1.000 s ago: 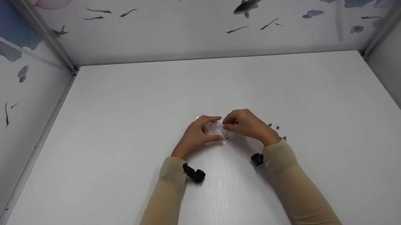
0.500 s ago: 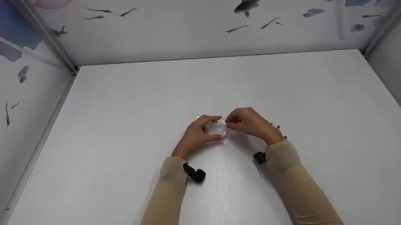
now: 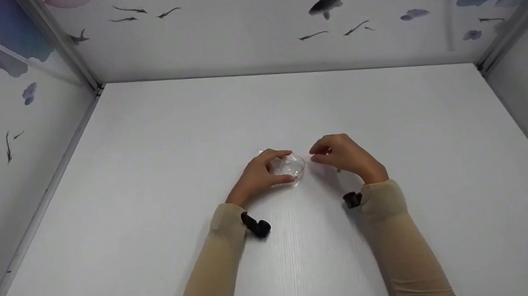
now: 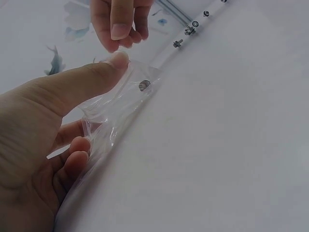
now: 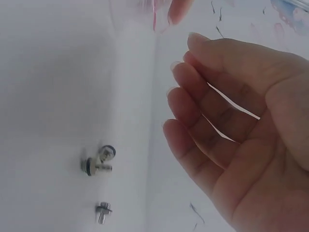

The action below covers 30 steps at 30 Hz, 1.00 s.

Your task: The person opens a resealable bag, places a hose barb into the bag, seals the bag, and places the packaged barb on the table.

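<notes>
My left hand grips a small clear plastic bag between thumb and fingers, its mouth spread toward the right. One small metal screw shows through the film in the left wrist view. To the right of the bag and apart from it is my right hand. Its fingers bend loosely toward the thumb, and nothing shows between them in the right wrist view. Several small metal screws with dark washers lie on the table beside that hand; the head view has them mostly hidden behind it.
The white table extends around both hands. Panels printed with fish enclose its back and sides. Black wrist cameras stick out from both sleeves.
My right hand has drawn back from the bag's mouth to the right and slightly away from me. The left hand keeps its grip in place, and the bag's opening looks wider and rounder.
</notes>
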Each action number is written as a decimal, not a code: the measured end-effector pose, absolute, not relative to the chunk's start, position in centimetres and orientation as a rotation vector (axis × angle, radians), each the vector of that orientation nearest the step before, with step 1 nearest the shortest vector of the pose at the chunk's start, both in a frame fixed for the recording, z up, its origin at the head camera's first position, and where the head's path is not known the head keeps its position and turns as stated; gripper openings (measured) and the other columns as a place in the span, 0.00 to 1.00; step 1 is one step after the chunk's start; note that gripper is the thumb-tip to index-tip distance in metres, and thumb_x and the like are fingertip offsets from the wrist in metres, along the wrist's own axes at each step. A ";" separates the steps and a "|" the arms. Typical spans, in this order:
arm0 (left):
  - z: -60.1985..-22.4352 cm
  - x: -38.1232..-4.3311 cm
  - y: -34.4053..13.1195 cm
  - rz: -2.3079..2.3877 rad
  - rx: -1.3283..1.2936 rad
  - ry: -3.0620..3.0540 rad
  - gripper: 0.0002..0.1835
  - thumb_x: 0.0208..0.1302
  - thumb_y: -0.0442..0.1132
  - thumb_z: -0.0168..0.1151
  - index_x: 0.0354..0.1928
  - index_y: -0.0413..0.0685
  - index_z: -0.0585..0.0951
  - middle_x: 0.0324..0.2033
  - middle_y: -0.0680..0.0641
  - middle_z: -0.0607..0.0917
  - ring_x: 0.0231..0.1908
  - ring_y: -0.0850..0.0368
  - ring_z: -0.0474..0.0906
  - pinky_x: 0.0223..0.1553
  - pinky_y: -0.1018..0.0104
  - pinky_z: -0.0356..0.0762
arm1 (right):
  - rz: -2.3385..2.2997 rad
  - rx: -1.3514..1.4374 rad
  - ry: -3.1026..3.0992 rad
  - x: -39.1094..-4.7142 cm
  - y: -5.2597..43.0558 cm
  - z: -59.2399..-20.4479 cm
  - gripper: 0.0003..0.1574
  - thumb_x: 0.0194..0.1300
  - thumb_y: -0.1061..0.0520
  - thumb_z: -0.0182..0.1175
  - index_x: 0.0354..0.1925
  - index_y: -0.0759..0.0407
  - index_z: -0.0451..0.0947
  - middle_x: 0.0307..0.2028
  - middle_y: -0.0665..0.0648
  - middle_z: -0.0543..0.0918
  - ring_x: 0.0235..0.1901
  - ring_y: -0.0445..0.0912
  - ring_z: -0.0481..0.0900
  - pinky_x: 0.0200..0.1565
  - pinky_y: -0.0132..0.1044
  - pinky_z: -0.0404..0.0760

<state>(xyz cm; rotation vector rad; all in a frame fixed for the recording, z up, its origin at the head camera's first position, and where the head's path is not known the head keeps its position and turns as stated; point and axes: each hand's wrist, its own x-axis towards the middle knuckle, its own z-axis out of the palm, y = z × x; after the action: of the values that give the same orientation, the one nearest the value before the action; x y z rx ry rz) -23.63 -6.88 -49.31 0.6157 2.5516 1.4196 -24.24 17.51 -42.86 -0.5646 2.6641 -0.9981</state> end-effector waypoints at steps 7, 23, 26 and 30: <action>-49.1 -23.7 -6.8 1.399 0.614 2.569 0.34 0.48 0.53 0.75 0.61 0.64 0.76 0.53 0.57 0.79 0.42 0.59 0.69 0.45 0.66 0.69 | -0.983 -0.454 2.678 -24.4 19.2 -42.3 0.16 0.64 0.57 0.62 0.49 0.62 0.82 0.43 0.60 0.84 0.40 0.50 0.79 0.41 0.40 0.79; -49.4 -23.6 -6.9 1.437 0.612 2.544 0.34 0.48 0.51 0.76 0.61 0.64 0.77 0.50 0.58 0.79 0.37 0.59 0.68 0.42 0.67 0.69 | -0.959 -0.310 2.681 -24.4 22.7 -42.5 0.19 0.66 0.56 0.60 0.53 0.61 0.79 0.49 0.61 0.81 0.50 0.54 0.76 0.50 0.47 0.77; -49.4 -23.5 -6.9 1.437 0.599 2.542 0.34 0.48 0.51 0.76 0.61 0.65 0.76 0.52 0.58 0.79 0.37 0.59 0.68 0.43 0.66 0.69 | -0.932 -0.263 2.651 -24.3 23.2 -42.6 0.20 0.67 0.55 0.60 0.54 0.61 0.78 0.50 0.61 0.80 0.49 0.53 0.76 0.50 0.46 0.77; -49.5 -23.4 -6.8 1.431 0.574 2.539 0.34 0.48 0.51 0.76 0.61 0.65 0.76 0.56 0.57 0.78 0.41 0.58 0.68 0.46 0.65 0.68 | -0.881 -0.208 2.595 -24.2 23.9 -42.6 0.21 0.66 0.53 0.60 0.54 0.60 0.79 0.50 0.60 0.80 0.45 0.51 0.77 0.47 0.43 0.77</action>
<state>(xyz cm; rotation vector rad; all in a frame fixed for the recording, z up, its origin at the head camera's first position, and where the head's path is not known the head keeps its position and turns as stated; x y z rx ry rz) -23.44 -6.80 -49.45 0.5740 2.5389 1.4305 -24.19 23.89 -42.64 -0.2082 2.5947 -0.8806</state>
